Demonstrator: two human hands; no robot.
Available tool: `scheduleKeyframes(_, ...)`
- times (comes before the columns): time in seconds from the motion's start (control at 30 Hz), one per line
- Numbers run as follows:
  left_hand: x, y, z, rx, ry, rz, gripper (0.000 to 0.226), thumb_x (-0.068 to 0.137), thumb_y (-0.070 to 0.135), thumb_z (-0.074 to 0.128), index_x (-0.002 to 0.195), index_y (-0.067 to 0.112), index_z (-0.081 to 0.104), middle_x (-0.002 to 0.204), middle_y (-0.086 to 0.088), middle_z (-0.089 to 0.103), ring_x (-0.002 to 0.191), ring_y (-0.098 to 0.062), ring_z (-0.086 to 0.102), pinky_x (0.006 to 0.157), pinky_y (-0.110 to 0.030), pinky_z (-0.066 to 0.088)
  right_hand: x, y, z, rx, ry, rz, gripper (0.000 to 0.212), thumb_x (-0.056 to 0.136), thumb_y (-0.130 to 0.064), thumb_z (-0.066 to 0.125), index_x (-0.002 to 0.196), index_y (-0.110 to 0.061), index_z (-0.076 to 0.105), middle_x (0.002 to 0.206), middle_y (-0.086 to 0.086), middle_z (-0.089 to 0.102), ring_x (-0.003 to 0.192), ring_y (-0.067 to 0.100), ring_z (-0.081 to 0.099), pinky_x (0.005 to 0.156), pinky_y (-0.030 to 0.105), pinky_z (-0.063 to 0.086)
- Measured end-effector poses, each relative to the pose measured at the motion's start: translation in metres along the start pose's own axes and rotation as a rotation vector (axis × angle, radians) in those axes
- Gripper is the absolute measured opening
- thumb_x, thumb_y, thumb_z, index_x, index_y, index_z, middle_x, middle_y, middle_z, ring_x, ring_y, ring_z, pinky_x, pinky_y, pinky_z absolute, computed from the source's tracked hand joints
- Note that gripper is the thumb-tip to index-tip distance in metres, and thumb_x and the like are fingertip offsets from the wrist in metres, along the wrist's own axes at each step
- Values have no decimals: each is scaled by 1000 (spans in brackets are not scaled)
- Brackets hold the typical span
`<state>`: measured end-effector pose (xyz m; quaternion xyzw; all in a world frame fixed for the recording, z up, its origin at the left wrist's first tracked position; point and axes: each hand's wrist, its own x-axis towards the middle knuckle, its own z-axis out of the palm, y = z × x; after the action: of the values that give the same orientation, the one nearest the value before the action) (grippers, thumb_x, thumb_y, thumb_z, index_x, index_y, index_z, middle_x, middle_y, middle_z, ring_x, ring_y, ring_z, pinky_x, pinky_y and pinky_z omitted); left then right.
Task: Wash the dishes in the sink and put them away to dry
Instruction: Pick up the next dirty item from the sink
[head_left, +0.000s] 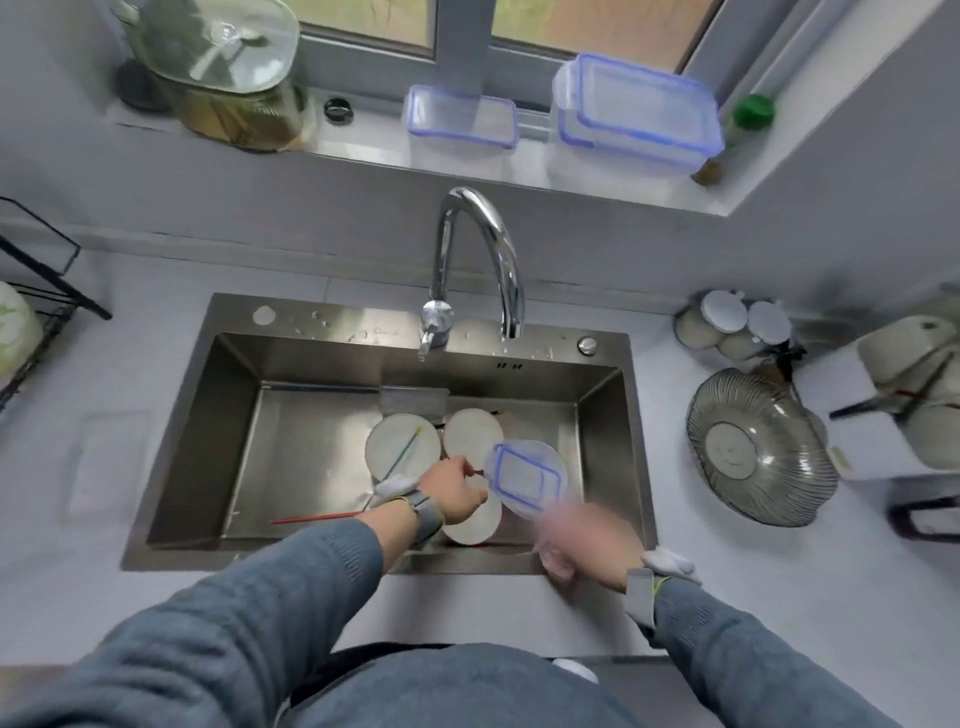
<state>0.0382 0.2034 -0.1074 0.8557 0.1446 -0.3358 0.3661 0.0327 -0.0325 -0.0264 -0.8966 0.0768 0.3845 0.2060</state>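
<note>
Steel sink (236, 441) holds plates (402, 449); washing not started. Left hand (452, 491) curled, pinching red chopstick (317, 517); right hand (582, 540) blurred, grip unclear. Next: open tap (470, 260).

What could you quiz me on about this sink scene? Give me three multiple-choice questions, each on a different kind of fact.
1. Where does the blue-rimmed lid lie?
A. In the sink, on the plates
B. On the windowsill
C. On the counter left of the sink

2. What colour is the thin stick resting across the far-left plate?
A. Black
B. Green
C. White

3. Is water running from the tap?
A. Yes, a strong stream
B. No stream shows
C. The tap is hidden

Answers:
1. A: the blue-rimmed lid lies over the plates inside the sink, between the left hand and the blurred right hand.
2. B: the stick on the far-left plate is green.
3. B: nothing falls from the spout of the tap.
</note>
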Motion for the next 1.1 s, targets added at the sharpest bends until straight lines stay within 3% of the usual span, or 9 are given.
scheduleKeyframes(0.1, 26, 16, 23, -52, 31, -89, 59, 87, 43, 72, 132, 11, 50, 134, -11, 60, 118, -31, 60, 95, -35, 50, 11, 11, -15, -71, 38, 21, 26, 83, -54, 70, 88, -34, 55, 94, -7, 67, 91, 21, 65, 75, 28, 43)
scheduleKeyframes(0.27, 54, 30, 48, -32, 118, -193, 72, 85, 53, 74, 132, 7, 45, 132, -16, 57, 117, -36, 60, 94, -41, 50, 28, 16, -26, -264, -112, -4, 33, 75, -62, 68, 91, -34, 58, 93, -9, 69, 84, 18, 65, 71, 27, 48)
scheduleKeyframes(0.37, 63, 36, 56, -18, 160, -246, 63, 83, 56, 74, 122, 13, 48, 121, -13, 64, 106, -35, 65, 86, -39, 53, 39, 18, -25, -333, -204, -56, 31, 77, -59, 69, 93, -33, 62, 103, -4, 68, 88, 18, 67, 75, 27, 50)
scheduleKeyframes(0.47, 71, 31, 61, 29, 203, -291, 49, 80, 55, 74, 102, 23, 44, 107, -6, 68, 90, -31, 67, 80, -43, 58, 44, 15, -23, -348, -246, -89, 30, 81, -56, 71, 80, -30, 56, 88, -9, 56, 82, 16, 60, 75, 27, 47)
scheduleKeyframes(0.53, 73, 32, 65, 20, 211, -288, 41, 81, 49, 72, 97, 25, 43, 101, -3, 67, 84, -30, 66, 77, -44, 59, 49, 21, -24, -334, -264, -83, 34, 79, -58, 72, 77, -29, 54, 84, -9, 61, 83, 18, 62, 72, 27, 46)
scheduleKeyframes(0.73, 65, 43, 54, -60, 252, -290, 18, 93, 26, 62, 107, 14, 62, 110, -13, 70, 100, -35, 65, 79, -34, 48, 48, 24, -28, -270, -218, -101, 16, 82, -34, 67, 83, -22, 57, 77, -6, 60, 76, 22, 56, 54, 20, 35)
scheduleKeyframes(0.9, 47, 44, 41, -106, 271, -268, 31, 93, 22, 57, 122, 22, 64, 114, -13, 72, 106, -38, 66, 91, -39, 53, 44, 18, -33, -190, -145, -44, 13, 87, -34, 63, 92, -22, 59, 89, -1, 65, 84, 25, 59, 63, 26, 39)
scheduleKeyframes(1.03, 31, 37, 28, -240, 203, -252, 22, 86, 31, 58, 106, 21, 58, 103, -9, 72, 96, -36, 69, 88, -40, 56, 36, 15, -31, -141, -159, -10, 23, 91, -40, 61, 105, -23, 52, 99, 1, 62, 89, 26, 57, 76, 28, 39)
scheduleKeyframes(1.1, 17, 34, 19, -365, 163, -260, 21, 81, 31, 60, 99, 22, 52, 98, -8, 71, 84, -32, 73, 77, -41, 62, 29, 14, -26, -115, -169, -2, 25, 90, -46, 60, 104, -26, 50, 103, 2, 64, 94, 27, 62, 79, 29, 42)
